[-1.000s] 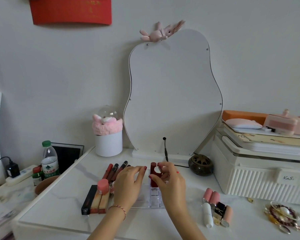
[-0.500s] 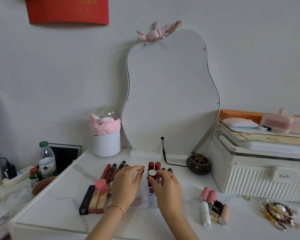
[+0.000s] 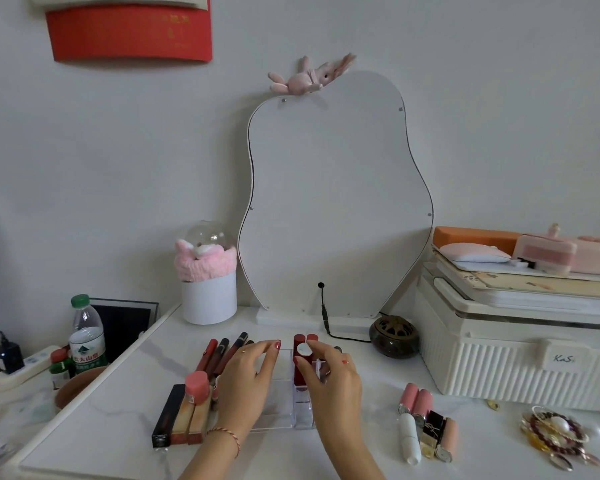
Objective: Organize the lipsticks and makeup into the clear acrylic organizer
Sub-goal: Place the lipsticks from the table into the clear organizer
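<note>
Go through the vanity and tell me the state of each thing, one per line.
Clear acrylic organizer: partly filled, front slots empty.
Dark red lipstick: upright in a slot, right hand gripping it.
Left hand: resting on the organizer, holding nothing.
Lipsticks on the right: lying loose, capped.
Flat tubes on the left: lying unsorted.
Water bottle: upright, capped.

Only one view, from a camera worn on the head. Looks forward and slightly down, straight at a white wall and a curvy mirror back (image 3: 336, 202) in the frame centre. Wide angle, so edges bend: red wall hanging (image 3: 129, 32) at upper left, white ribbed box (image 3: 520, 362) at right. Close to the white tabletop (image 3: 111, 431), which fills the lower part; both forearms enter from the bottom edge, near the lens. No second view to share with.
</note>
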